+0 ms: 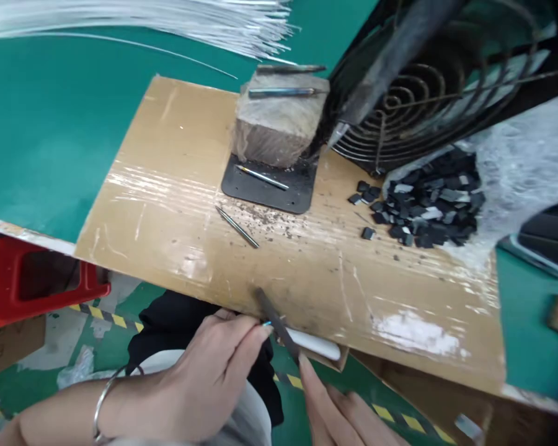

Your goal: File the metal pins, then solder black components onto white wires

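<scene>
My left hand (223, 353) is closed at the front edge of the cardboard, pinching a small piece with a bright blue tip (266, 323); the rest of it is hidden by the fingers. My right hand (335, 402) grips the lower end of a dark flat file (279, 322). The file slants up and left over the cardboard edge, close beside the left fingertips; whether it touches the blue-tipped piece I cannot tell. On the cardboard beyond lie a pointed metal rod (237, 227) and another rod (263, 177) on a black plate (270, 196).
A worn block (279, 118) carries two more rods. Black chips (432, 204) spill from a plastic bag (530, 155) at right, below a caged fan (400, 105). White strands (167, 18) lie at the back. A red stool (41, 279) stands left, below the table.
</scene>
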